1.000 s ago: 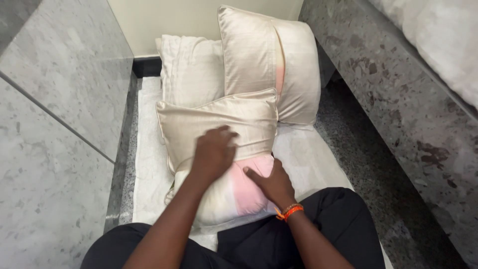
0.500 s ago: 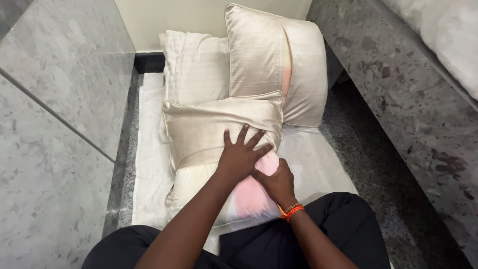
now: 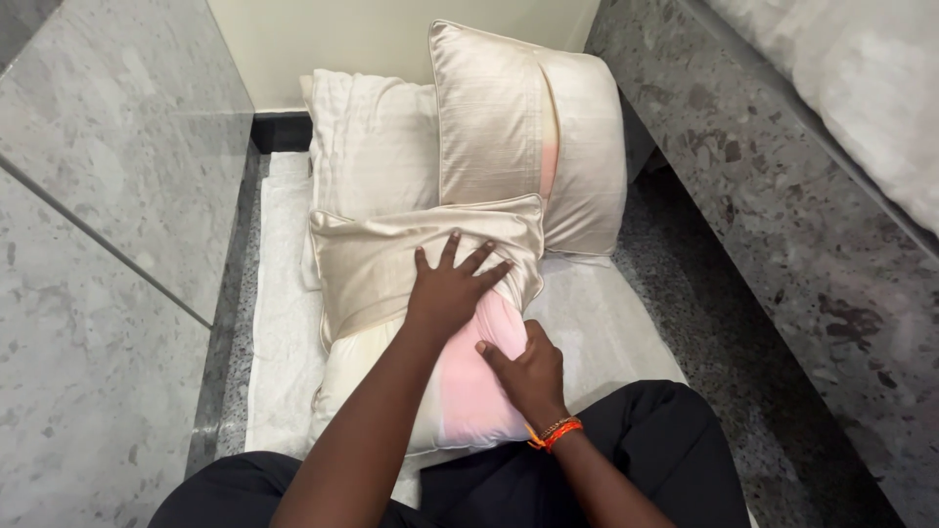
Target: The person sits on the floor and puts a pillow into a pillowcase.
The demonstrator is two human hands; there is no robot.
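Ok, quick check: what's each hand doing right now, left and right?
Left hand: open, fingers spread flat on the beige cover.
Right hand: open, fingers pressed against the pink-white pillow insert; gripping nothing.

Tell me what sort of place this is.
Probably a bedroom, down in the narrow gap beside a bed: stone-look walls, a speckled floor, cushions leaning against the end wall, white bedding at upper right.

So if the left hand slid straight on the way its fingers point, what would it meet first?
Probably the upright beige cushion just beyond the cover's piped top edge; the left hand lies flat on the satin cover. Depth is unclear.
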